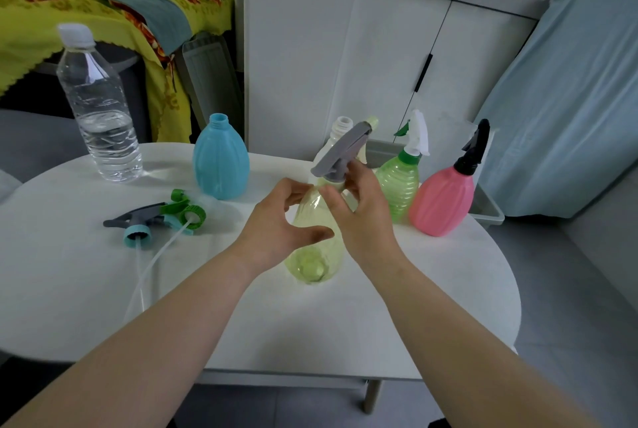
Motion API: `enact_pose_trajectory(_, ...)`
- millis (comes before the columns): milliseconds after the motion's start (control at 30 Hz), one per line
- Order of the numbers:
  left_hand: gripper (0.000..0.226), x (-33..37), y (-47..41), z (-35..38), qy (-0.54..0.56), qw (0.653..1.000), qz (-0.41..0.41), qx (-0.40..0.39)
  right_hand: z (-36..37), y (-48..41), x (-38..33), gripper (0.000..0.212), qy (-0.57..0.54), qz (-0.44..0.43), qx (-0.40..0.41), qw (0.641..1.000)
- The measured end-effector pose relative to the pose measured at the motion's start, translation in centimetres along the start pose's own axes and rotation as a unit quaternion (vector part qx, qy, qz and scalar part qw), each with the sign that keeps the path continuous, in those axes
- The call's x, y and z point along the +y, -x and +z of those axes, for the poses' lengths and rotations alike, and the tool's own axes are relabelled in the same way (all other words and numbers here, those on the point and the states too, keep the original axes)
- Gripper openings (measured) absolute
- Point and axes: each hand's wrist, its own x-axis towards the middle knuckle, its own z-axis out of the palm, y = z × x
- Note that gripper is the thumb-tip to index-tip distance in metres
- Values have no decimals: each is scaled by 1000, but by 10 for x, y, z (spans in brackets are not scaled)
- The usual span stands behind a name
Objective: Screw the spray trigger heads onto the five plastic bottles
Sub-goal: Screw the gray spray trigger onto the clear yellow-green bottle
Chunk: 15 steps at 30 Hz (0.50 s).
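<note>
A pale yellow see-through bottle (314,262) stands at the middle of the white table (345,327) with a grey trigger head (345,148) on its neck. My left hand (276,227) curls round the bottle's body, thumb in front. My right hand (362,210) pinches the head's collar at the neck. An open blue bottle (221,161) and an open white bottle (340,134) stand behind. The green bottle (402,186) carries a white head and the pink bottle (443,199) a black one. Two loose heads lie at the left: a grey and teal one (138,224) and a green one (183,210).
A clear water bottle (100,110) with a white cap stands at the table's back left. A grey bin (488,208) sits behind the pink bottle at the table's right edge. White cabinet doors (397,65) rise behind the table.
</note>
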Motion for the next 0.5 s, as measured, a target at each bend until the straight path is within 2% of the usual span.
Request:
enact_pose_trajectory(167,52,1,0,-1,-7,1000,-2,-7,-2,5,-2,30,-35,3,-69,997)
enact_pose_trajectory(300,51,2,2,-1,-1,1000,-10,-3,-8,3,1,17,-35,15,-7,999)
enact_pose_trajectory(400,52,3,2,-1,-5,1000,-10,-5,-3,3,1,28,-35,14,59,998)
enact_pose_trajectory(500,51,4,1,-2,-2,1000,-15,-9,1,4,2,32,-33,18,73,997)
